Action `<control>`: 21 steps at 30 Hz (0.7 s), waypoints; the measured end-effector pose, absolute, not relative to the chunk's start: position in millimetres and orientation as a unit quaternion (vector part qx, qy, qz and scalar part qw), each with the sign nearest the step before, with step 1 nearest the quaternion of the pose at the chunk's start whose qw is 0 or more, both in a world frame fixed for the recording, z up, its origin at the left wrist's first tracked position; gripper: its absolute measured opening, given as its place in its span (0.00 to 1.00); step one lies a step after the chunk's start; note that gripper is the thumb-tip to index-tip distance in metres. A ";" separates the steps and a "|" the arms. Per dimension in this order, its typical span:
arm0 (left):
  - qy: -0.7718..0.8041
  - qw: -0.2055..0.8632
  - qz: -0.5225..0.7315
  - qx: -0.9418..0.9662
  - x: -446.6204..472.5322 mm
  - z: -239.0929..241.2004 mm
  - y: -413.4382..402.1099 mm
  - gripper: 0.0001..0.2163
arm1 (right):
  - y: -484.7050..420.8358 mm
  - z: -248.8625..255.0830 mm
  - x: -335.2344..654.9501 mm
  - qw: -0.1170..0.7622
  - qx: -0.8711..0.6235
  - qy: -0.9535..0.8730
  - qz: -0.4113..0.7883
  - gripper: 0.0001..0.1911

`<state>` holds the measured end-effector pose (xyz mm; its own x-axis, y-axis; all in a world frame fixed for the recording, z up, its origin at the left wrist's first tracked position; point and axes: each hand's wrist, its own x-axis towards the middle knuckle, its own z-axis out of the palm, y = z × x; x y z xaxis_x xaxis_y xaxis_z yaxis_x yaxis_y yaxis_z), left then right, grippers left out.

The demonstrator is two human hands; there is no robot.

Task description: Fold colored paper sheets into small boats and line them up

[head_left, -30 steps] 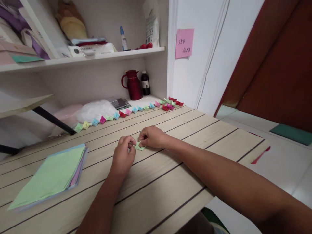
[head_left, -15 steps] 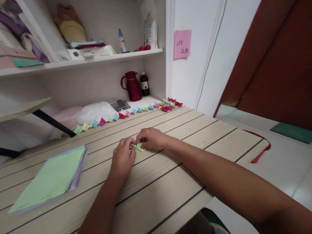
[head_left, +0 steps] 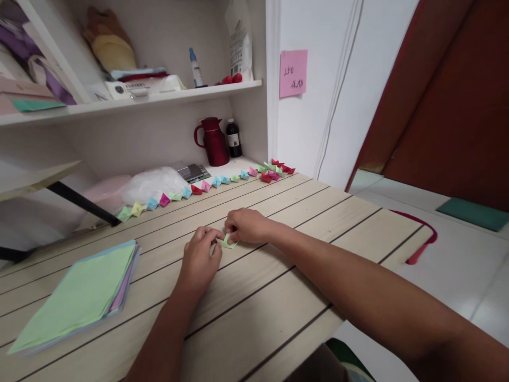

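Observation:
A small folded piece of light green paper [head_left: 227, 242] rests on the wooden table [head_left: 278, 297] between my two hands. My left hand [head_left: 201, 257] pinches its left end with curled fingers. My right hand [head_left: 246, 225] pinches its right end, knuckles up. Both hands touch the table top. A stack of coloured paper sheets [head_left: 79, 294], green on top, lies to the left of my left forearm.
A row of small folded paper shapes [head_left: 202, 185] in several colours runs along the table's back edge. Behind it stand a red jug [head_left: 212, 141], a dark bottle [head_left: 233, 138] and a plastic bag [head_left: 153, 184]. A pink note [head_left: 293, 73] hangs on the wall.
My hands stay on the green paper, with the fingers shifting slightly. The camera view has drifted a little to the right.

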<state>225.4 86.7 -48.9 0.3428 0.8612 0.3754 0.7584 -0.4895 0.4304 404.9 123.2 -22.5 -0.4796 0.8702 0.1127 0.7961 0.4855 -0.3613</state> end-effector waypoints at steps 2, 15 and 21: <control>0.501 0.090 0.286 0.812 226.6 -47.6 86.0 0.07 | 124.0 -22.5 405.7 0.135 -0.489 -0.852 0.129 0.10; 0.508 0.060 0.265 0.817 230.5 -49.1 85.3 0.03 | 127.7 -26.4 410.1 0.156 -0.438 -0.867 0.182 0.07; 0.506 0.083 0.260 0.818 227.3 -48.1 86.0 0.03 | 126.8 -26.7 413.2 0.171 -0.436 -0.867 0.169 0.06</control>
<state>227.3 86.0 -48.1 0.3536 0.8708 0.3416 0.7843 -0.4750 0.3991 413.2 126.8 -26.7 -0.5616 0.8140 0.1484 0.6987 0.5627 -0.4419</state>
